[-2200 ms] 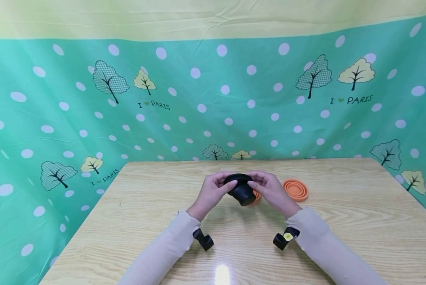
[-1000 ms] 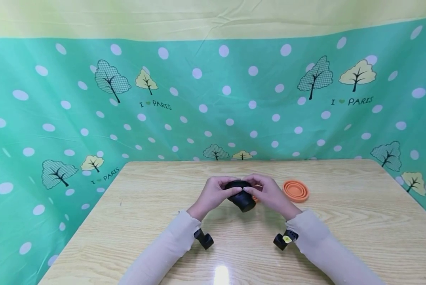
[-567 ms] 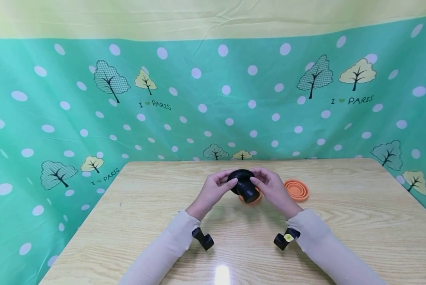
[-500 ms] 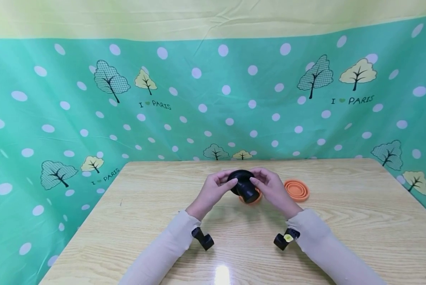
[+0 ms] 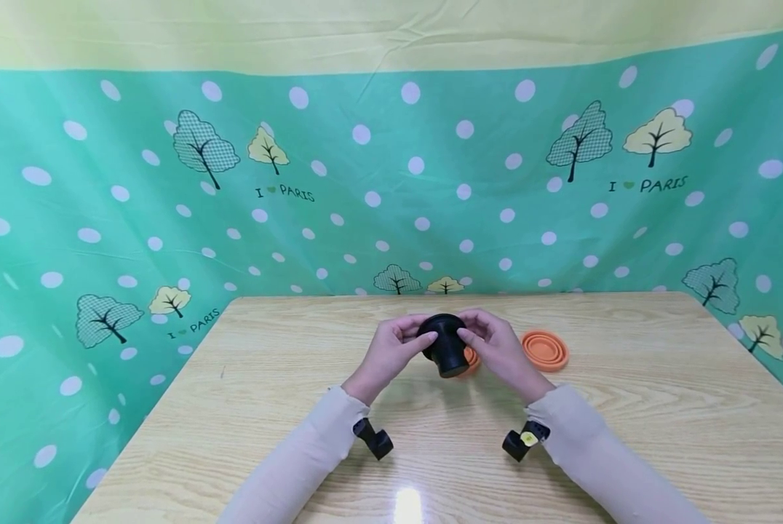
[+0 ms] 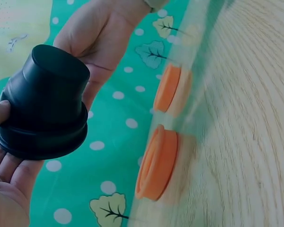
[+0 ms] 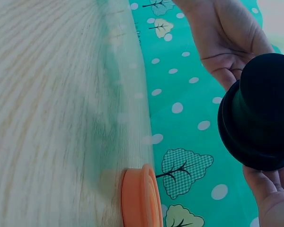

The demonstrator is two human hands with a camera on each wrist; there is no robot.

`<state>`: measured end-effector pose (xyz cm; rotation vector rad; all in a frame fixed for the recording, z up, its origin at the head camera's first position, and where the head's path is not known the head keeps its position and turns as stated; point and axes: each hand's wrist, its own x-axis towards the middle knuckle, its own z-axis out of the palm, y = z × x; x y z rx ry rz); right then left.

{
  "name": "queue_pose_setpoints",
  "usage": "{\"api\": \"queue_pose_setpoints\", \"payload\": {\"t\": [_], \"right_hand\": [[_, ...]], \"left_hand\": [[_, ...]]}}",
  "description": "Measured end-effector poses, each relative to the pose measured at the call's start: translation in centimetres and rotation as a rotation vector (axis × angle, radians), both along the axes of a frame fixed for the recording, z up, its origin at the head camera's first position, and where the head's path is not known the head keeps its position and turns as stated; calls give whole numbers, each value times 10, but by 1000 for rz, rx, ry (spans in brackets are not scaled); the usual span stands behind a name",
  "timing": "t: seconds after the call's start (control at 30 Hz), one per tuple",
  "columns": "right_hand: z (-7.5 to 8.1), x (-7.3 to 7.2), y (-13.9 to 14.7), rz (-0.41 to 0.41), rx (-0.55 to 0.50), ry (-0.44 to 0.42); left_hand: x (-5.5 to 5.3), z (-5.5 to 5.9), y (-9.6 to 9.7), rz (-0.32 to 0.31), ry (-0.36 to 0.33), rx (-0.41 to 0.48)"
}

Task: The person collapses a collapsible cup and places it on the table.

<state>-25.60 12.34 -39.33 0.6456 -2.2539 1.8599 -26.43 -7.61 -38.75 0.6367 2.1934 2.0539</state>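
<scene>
My two hands hold a black cup between them above the table, its narrow closed end tilted down toward me and its wide flange facing away. The left hand grips the flange from the left, thumb on the near side and fingers behind. The right hand grips it from the right in the same way. In the left wrist view the cup's tapered body shows smooth and whole. Behind the cup, partly hidden by it, lies an orange ringed collapsible cup, folded flat.
A second flat orange collapsible cup lies on the wooden table, to the right of the right hand. A green dotted cloth hangs behind the table's far edge. Wrist cameras sit on both forearms.
A second ago the cup was lower with both thumbs close together; it has risen and the thumbs have parted. Over the last half second its narrow end has swung slightly left.
</scene>
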Motion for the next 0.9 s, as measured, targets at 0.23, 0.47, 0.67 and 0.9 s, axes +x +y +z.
{"api": "queue_pose_setpoints", "payload": {"t": [0.23,0.47,0.67,0.9], "right_hand": [[1,0,3,16,-4,-64],[0,-1,5,50,37,-83],[-2,-2,3,99,62,-45],[-1,-1,2,119,60,-16]], "left_hand": [[0,1,-1,-25,31,-21],[2,2,-2,-88,-12,-21],[4,3,0,-74,-60,-38],[4,4,1,-59,-50,-45]]}}
